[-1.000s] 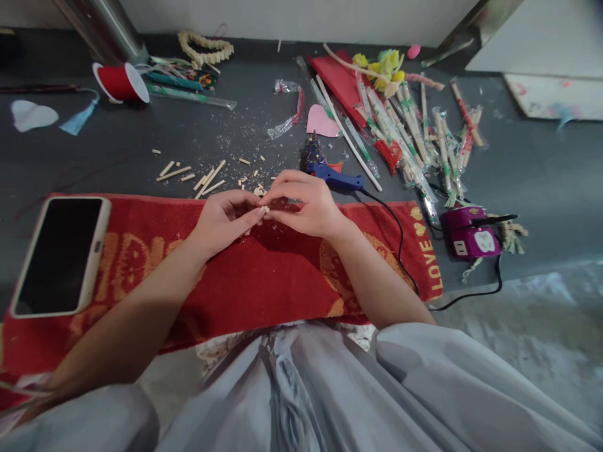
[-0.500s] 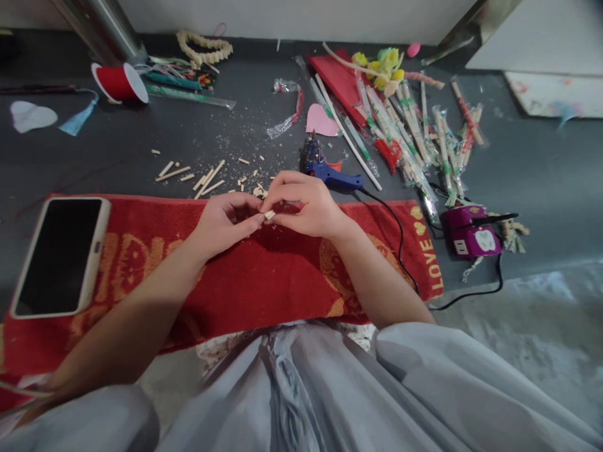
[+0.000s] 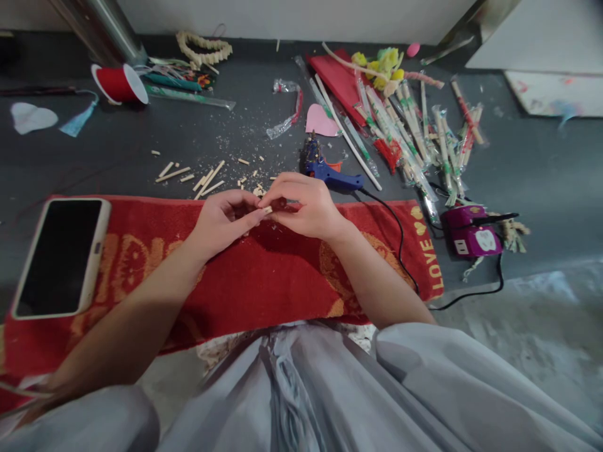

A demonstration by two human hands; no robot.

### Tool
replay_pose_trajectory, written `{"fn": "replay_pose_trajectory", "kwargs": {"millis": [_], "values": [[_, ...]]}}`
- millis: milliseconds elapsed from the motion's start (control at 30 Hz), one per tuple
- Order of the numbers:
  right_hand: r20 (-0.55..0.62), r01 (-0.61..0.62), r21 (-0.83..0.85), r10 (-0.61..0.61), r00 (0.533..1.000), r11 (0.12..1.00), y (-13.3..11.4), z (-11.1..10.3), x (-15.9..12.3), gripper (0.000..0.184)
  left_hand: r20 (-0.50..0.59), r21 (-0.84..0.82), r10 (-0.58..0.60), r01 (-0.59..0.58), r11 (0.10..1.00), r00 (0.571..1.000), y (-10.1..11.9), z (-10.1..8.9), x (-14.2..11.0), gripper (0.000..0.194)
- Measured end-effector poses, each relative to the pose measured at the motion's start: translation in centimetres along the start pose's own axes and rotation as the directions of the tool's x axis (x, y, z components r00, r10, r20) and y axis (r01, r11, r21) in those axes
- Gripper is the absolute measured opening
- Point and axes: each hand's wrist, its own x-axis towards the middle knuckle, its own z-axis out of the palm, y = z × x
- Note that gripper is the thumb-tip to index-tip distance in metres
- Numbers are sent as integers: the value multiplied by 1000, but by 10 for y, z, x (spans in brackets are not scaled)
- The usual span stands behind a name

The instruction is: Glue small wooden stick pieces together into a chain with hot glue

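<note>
Grip is being supplied by both hands at the near middle of the work: a small pale wooden piece [image 3: 268, 210] is being pinched at the fingertips of the left hand [image 3: 223, 220], thumb and fingers drawn together on it, while it is being met from the other side by the fingertips of the right hand [image 3: 306, 204]; whether the right pinch is closed on it cannot be told. By this meeting of fingertips, so small a piece is probably being steadied and turned with fine control. Everything is being carried by the dark grey surface [image 3: 188, 135], whose near part is being covered by a red towel [image 3: 268, 282], seemingly as padding beneath the hands. To the right, beyond the towel, wrapped sticks [image 3: 400, 135] are being gathered in a loose heap, apparently as stock within reach. The towel's left end is being weighed upon by a phone [image 3: 59, 254], screen up. Just beyond the right hand, a blue glue gun [image 3: 342, 179] is being rested on its side, its nozzle being pointed away from the fingers, its handle being left reachable. Farther off at left, a red spool [image 3: 120, 83] is being stood on edge. Nearest the fingers, loose short sticks [image 3: 207, 181] are being spread beyond the towel's edge, where tiny crumbs [image 3: 238, 135] are being scattered among and behind them.
</note>
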Motion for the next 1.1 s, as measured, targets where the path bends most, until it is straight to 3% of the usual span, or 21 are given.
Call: {"fn": "replay_pose_trajectory", "kwargs": {"millis": [433, 767, 967, 1100], "values": [[23, -234, 87, 232, 972, 968, -2, -5, 0, 20, -161, 111, 99, -81, 990, 982, -8, -1, -6, 18], [6, -194, 117, 195, 981, 974, 0, -4, 0, 21, -220, 422, 331, -216, 880, 918, -4, 2, -12, 11], [-9, -211, 87, 212, 977, 974, 0, -1, -1, 36, -215, 527, 366, -208, 824, 905, -7, 2, -16, 16], [-26, -151, 68, 153, 988, 986, -1, -1, -1, 36, -222, 525, 383, -221, 822, 896, -9, 2, -17, 17]]}}
